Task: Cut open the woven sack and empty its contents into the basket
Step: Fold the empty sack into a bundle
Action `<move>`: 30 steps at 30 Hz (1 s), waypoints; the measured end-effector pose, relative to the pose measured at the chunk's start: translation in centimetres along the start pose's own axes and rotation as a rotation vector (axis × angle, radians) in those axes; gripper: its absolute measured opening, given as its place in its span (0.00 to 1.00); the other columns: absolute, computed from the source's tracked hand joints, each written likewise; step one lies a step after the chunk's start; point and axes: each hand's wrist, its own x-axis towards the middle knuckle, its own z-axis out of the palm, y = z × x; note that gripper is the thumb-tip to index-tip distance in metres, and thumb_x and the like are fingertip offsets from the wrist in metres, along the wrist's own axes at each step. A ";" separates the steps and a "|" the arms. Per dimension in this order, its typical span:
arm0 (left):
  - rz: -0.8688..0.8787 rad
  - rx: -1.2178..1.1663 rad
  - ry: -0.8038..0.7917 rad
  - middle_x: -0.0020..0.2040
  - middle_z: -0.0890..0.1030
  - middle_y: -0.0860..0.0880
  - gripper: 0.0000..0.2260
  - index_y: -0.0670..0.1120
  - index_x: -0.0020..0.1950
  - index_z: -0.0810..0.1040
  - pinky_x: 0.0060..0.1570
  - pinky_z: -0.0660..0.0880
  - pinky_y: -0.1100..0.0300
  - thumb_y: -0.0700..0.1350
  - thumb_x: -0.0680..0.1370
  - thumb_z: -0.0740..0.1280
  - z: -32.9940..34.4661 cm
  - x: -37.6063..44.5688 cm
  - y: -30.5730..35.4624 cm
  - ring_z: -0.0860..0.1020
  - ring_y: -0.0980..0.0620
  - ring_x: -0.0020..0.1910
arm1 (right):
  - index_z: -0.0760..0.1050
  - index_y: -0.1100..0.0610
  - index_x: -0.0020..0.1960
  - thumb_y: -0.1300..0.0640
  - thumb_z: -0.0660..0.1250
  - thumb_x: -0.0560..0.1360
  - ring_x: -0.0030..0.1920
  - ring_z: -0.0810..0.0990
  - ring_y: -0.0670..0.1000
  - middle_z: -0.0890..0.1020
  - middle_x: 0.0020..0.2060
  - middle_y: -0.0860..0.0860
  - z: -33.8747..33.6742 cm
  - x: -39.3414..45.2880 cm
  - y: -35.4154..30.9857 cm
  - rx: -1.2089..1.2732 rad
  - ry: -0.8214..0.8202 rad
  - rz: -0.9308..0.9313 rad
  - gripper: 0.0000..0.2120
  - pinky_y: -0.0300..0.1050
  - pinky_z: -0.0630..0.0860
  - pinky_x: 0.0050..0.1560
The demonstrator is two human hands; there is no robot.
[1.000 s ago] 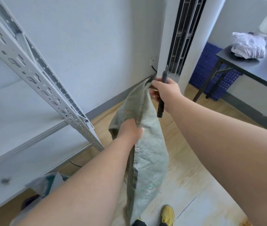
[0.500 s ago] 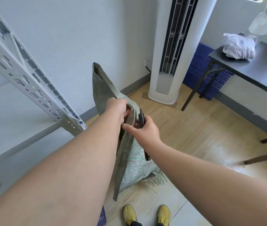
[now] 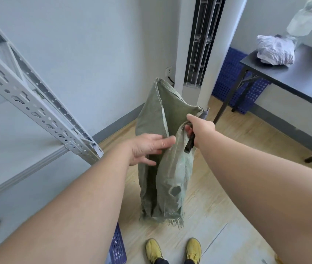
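One woven sack (image 3: 167,155), one knife (image 3: 204,115), two hands, two yellow shoes, one white bundle (image 3: 275,50), one tabletop (image 3: 307,77), two blue crates.

A dull grey-green woven plastic sack (image 3: 167,161) with a frayed hem hangs above a pale wood-grain floor (image 3: 237,149). Below are mustard-yellow shoes (image 3: 154,250). A blue perforated plastic basket (image 3: 117,246) sits beside a white slotted metal shelf frame (image 3: 37,107).
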 end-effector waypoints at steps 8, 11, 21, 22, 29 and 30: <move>0.063 0.292 0.614 0.62 0.77 0.49 0.23 0.50 0.68 0.71 0.46 0.77 0.56 0.42 0.75 0.71 0.7 1.4 -1.9 0.77 0.48 0.54 | 0.73 0.59 0.48 0.53 0.74 0.71 0.29 0.75 0.48 0.78 0.32 0.52 1.3 0.1 -1.3 -0.001 -0.026 -0.029 0.14 0.40 0.72 0.33; 0.146 0.101 0.762 0.52 0.79 0.50 0.13 0.51 0.59 0.78 0.41 0.74 0.59 0.40 0.75 0.70 -0.7 1.5 -2.2 0.78 0.49 0.48 | 0.72 0.57 0.62 0.51 0.72 0.73 0.41 0.78 0.52 0.80 0.47 0.52 1.8 -0.7 -0.7 -0.445 0.047 -0.348 0.21 0.46 0.75 0.41; 0.297 0.028 0.733 0.52 0.82 0.50 0.11 0.51 0.54 0.80 0.56 0.77 0.54 0.38 0.74 0.70 -1.4 0.5 0.8 0.79 0.50 0.51 | 0.76 0.53 0.62 0.65 0.65 0.73 0.47 0.73 0.48 0.78 0.53 0.49 4.3 -5.3 1.5 -0.923 -0.389 -1.006 0.20 0.41 0.68 0.47; 0.311 0.036 0.714 0.51 0.82 0.50 0.12 0.51 0.54 0.80 0.56 0.76 0.55 0.38 0.74 0.70 -1.2 0.3 0.9 0.79 0.50 0.51 | 0.76 0.53 0.60 0.65 0.65 0.72 0.47 0.74 0.50 0.78 0.51 0.49 4.3 -5.3 1.4 -0.936 -0.373 -1.018 0.18 0.43 0.69 0.45; 0.267 0.000 0.525 0.51 0.82 0.47 0.21 0.47 0.64 0.79 0.55 0.78 0.52 0.32 0.75 0.61 -2.2 -0.1 1.0 0.79 0.49 0.45 | 0.74 0.56 0.50 0.62 0.67 0.71 0.45 0.77 0.55 0.77 0.47 0.52 2.8 -4.5 0.4 -0.989 -0.204 -0.996 0.08 0.47 0.73 0.40; 0.266 0.102 0.577 0.56 0.82 0.46 0.20 0.47 0.64 0.79 0.59 0.77 0.51 0.32 0.75 0.62 -2.6 0.0 1.1 0.80 0.47 0.50 | 0.72 0.55 0.48 0.61 0.68 0.71 0.44 0.76 0.56 0.76 0.46 0.51 2.7 -4.5 0.4 -1.027 -0.198 -0.999 0.08 0.48 0.74 0.39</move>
